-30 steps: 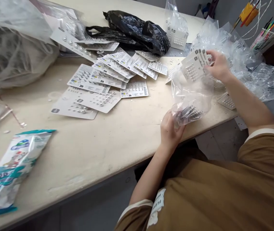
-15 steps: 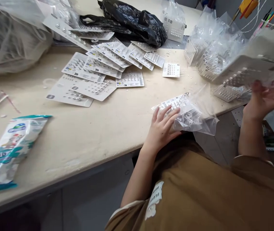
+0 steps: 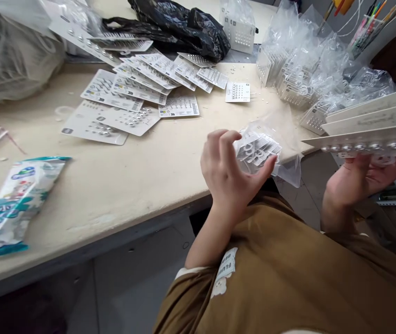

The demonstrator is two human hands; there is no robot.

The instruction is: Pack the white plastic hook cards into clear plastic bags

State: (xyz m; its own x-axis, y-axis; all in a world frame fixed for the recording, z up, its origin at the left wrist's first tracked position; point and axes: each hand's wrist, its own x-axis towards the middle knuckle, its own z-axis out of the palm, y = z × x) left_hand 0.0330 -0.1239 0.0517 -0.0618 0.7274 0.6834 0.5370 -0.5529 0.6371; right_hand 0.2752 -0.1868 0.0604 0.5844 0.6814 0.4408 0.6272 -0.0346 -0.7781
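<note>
My left hand [image 3: 230, 169] is over the near table edge, its fingers curled and its thumb held apart from them. Just beyond it lies a clear plastic bag [image 3: 258, 146] with several printed cards and white hooks in it; whether my fingertips touch the bag is unclear. On the right, my right hand [image 3: 361, 178] grips a fanned stack of earring cards [image 3: 368, 116] from below. Pearl-like studs line the lowest card. The stack is tilted and hides part of that hand's fingers.
Overlapping earring cards [image 3: 128, 88] spread across the table [image 3: 131, 176], with a single small card [image 3: 237, 92] to their right. Bagged cards [image 3: 295, 79] crowd the back right. A black plastic bag [image 3: 184, 28] lies at the back, and a teal-and-white packet [image 3: 20, 204] at the left.
My left hand has lifted off the bagged cards and curled, thumb now spread. My right hand has moved left and lower, and its card stack has turned, showing more edges.
</note>
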